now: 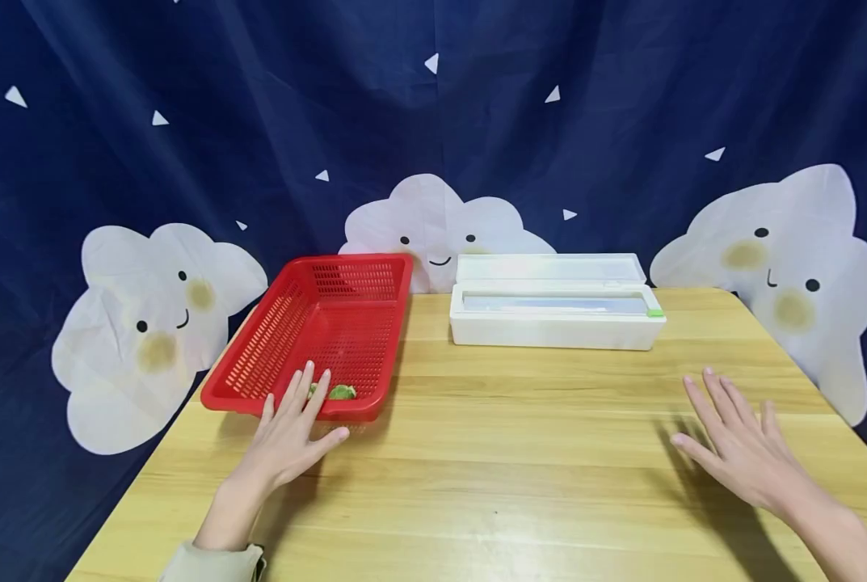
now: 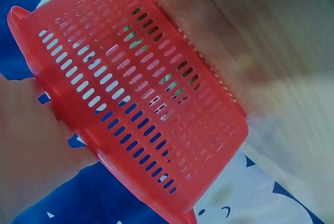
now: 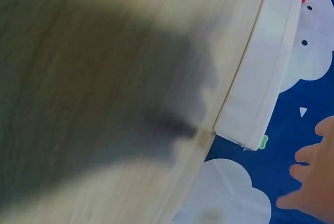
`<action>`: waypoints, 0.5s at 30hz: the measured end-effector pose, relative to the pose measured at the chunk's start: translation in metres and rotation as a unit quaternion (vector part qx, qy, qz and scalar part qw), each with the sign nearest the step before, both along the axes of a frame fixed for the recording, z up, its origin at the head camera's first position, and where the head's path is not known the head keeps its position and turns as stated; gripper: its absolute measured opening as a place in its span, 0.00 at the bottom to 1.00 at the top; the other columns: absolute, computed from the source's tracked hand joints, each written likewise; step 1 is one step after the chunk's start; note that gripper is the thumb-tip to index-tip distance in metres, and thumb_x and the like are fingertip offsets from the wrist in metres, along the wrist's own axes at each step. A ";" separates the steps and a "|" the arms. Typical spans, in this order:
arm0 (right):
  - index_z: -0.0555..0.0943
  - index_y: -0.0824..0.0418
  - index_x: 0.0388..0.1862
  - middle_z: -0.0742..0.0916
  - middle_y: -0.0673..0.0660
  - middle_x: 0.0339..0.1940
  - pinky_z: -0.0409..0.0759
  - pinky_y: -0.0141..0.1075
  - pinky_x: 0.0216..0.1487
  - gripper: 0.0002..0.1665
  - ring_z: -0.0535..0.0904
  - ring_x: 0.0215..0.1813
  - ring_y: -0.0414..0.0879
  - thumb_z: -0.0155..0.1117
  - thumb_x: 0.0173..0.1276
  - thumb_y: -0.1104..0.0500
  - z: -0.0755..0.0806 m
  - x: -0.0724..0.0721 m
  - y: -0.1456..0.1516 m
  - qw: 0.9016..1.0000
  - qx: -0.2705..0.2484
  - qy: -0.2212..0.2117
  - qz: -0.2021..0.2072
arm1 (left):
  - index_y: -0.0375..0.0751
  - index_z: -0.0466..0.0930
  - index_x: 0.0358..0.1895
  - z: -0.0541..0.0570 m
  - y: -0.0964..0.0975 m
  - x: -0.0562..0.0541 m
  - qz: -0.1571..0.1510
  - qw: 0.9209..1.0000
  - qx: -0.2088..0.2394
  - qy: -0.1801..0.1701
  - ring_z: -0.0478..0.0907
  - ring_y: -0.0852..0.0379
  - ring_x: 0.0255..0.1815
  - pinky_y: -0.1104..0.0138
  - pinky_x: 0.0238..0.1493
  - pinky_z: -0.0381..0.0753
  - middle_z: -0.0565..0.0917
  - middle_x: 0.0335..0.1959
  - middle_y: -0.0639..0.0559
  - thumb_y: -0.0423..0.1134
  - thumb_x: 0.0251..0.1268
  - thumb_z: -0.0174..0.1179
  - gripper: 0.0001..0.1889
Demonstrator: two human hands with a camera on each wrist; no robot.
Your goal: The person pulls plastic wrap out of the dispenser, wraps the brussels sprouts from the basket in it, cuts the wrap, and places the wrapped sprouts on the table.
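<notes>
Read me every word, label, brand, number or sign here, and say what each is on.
None: I can read no words, labels, brands or numbers on the basket, box or table.
The curtain shows only pictures: smiling clouds and triangles.

red basket [image 2: 133, 91] is filling middle of view, slanting, its slotted wall facing camera. green bits [image 2: 136, 42] are showing through slots. left hand [image 2: 39, 148] is sitting at left edge beside basket, contact unclear. wooden table [image 2: 282, 46] is stretching across upper right. blue cloth [image 2: 107, 190] is showing below, white cloud [image 2: 255, 195] smiling on it.
</notes>
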State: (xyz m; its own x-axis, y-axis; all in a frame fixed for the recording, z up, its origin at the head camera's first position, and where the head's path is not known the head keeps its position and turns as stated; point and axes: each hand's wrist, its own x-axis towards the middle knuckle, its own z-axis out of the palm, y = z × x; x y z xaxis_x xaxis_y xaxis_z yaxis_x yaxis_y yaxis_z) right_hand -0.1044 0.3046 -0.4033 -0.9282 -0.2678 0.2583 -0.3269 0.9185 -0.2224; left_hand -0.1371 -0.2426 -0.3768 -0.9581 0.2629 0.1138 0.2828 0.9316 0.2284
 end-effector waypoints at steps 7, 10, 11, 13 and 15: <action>0.34 0.62 0.72 0.42 0.73 0.70 0.23 0.57 0.63 0.44 0.31 0.70 0.68 0.49 0.70 0.55 0.009 -0.009 0.003 0.984 -0.143 -0.094 0.041 | 0.45 0.43 0.72 0.004 0.003 -0.002 0.003 0.999 0.034 0.004 0.39 0.42 0.72 0.37 0.62 0.37 0.41 0.74 0.45 0.59 0.58 0.54 0.44; 0.33 0.61 0.72 0.53 0.76 0.68 0.45 0.53 0.67 0.45 0.47 0.70 0.63 0.51 0.69 0.59 0.012 -0.014 0.006 0.975 -0.180 -0.113 0.057 | 0.46 0.43 0.72 0.009 0.011 -0.005 -0.007 0.998 0.064 0.020 0.43 0.43 0.72 0.39 0.63 0.40 0.44 0.74 0.45 0.57 0.58 0.56 0.45; 0.33 0.60 0.73 0.57 0.72 0.69 0.54 0.47 0.66 0.46 0.54 0.70 0.55 0.51 0.69 0.60 0.013 -0.016 0.007 0.974 -0.187 -0.116 0.060 | 0.46 0.43 0.72 0.011 0.015 -0.006 -0.012 0.997 0.078 0.025 0.44 0.43 0.72 0.40 0.64 0.42 0.45 0.73 0.45 0.56 0.57 0.57 0.45; 0.35 0.60 0.73 0.68 0.56 0.66 0.68 0.32 0.57 0.46 0.65 0.63 0.38 0.53 0.68 0.63 0.012 -0.018 0.009 0.970 -0.205 -0.108 0.080 | 0.45 0.45 0.72 0.015 0.025 -0.007 -0.030 0.993 0.109 0.037 0.47 0.45 0.71 0.42 0.64 0.46 0.49 0.73 0.45 0.54 0.57 0.59 0.44; 0.38 0.62 0.73 0.74 0.42 0.60 0.70 0.20 0.46 0.45 0.69 0.54 0.25 0.52 0.67 0.68 0.011 -0.022 0.011 0.960 -0.235 -0.093 0.121 | 0.43 0.49 0.71 0.020 0.036 -0.009 -0.058 0.984 0.155 0.058 0.53 0.46 0.70 0.46 0.64 0.53 0.55 0.71 0.45 0.50 0.56 0.61 0.43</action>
